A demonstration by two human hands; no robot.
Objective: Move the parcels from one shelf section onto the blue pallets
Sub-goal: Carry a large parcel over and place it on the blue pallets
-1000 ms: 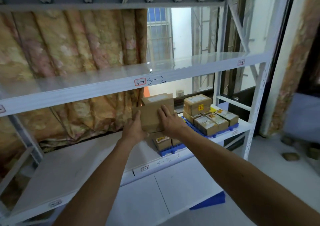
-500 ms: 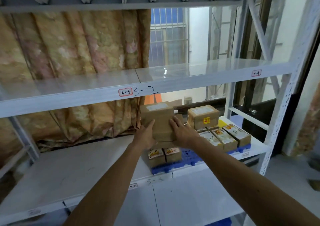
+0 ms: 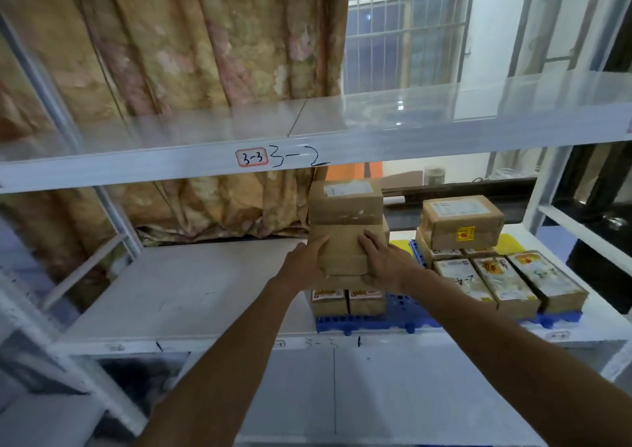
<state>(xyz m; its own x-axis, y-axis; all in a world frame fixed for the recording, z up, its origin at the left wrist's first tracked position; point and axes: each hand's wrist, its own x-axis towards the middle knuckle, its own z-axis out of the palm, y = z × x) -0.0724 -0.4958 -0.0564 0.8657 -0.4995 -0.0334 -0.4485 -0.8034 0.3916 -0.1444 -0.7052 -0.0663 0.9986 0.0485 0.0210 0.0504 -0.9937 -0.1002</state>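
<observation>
Cardboard parcel in the hands: a plain brown cardboard parcel [image 3: 343, 248] was clamped between both hands, resting on the parcel stack at the left end of the blue plastic pallet [image 3: 366, 323].
Left hand: the left hand [image 3: 304, 265] pressed flat against the parcel's left side, fingers pointing up and away.
Right hand: the right hand [image 3: 384, 263] gripped the parcel's right side, fingers spread over its front face and thumb under the lower corner.
Above the hands: a second brown cardboard box with a white label [image 3: 345, 202] sat directly on the held parcel, touching it.
Below the hands: two small brown boxes with yellow-and-red labels [image 3: 347, 301] stood side by side on the pallet, under the stack; another brown layer lay between them and the held parcel.
Right of the hands: a row of flat label-covered boxes [image 3: 506, 280] lay on the same pallet, with a larger brown box bearing a yellow sticker [image 3: 461, 222] stacked on the parcels behind them, apart from the held stack.
Left of the hands: bare white shelf board [image 3: 178, 285], with a patterned beige curtain [image 3: 191, 46] hanging behind it.
Overhead: a white shelf beam marked "3-3" [image 3: 252, 157] ran across above both hands.
</observation>
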